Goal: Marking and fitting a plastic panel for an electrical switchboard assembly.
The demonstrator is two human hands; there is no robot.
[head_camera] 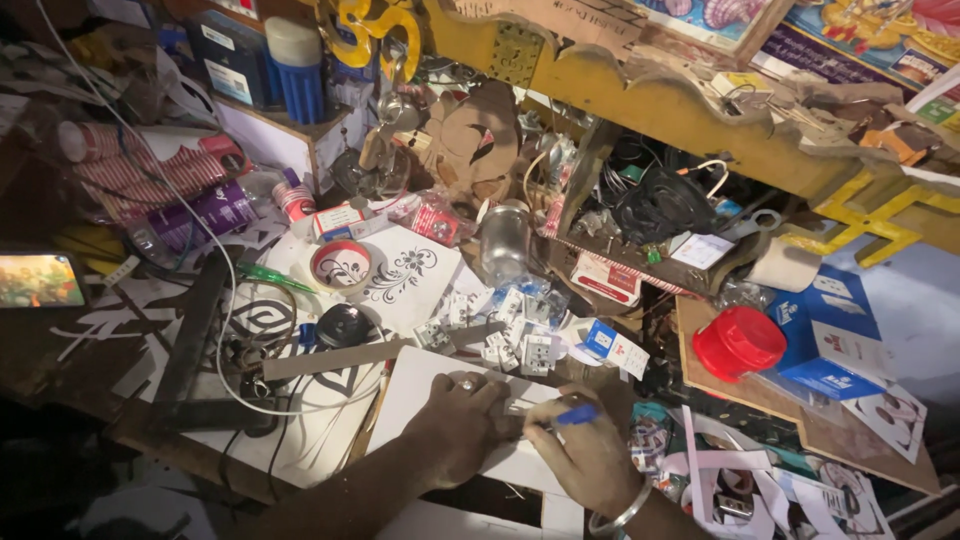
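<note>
Far left, a small lit screen (38, 279), half cut by the frame edge. Upper left, stacked striped paper cups (140, 170) lie on their side; contents can't be seen. Centre-left, tape roll (341, 266) on a patterned white sheet. Upper centre, clear glass jar (503, 240), contents unclear. Lower centre, left hand (462, 424) pressed flat, fingers curled, on a white board (425, 390) on the surface. Right hand (583, 455) closed around a blue pen (570, 415), tip at the board; what sits under the left fingers is hidden. Right, red lidded tub (739, 342), shut. Blue box (830, 335) beside it.
</note>
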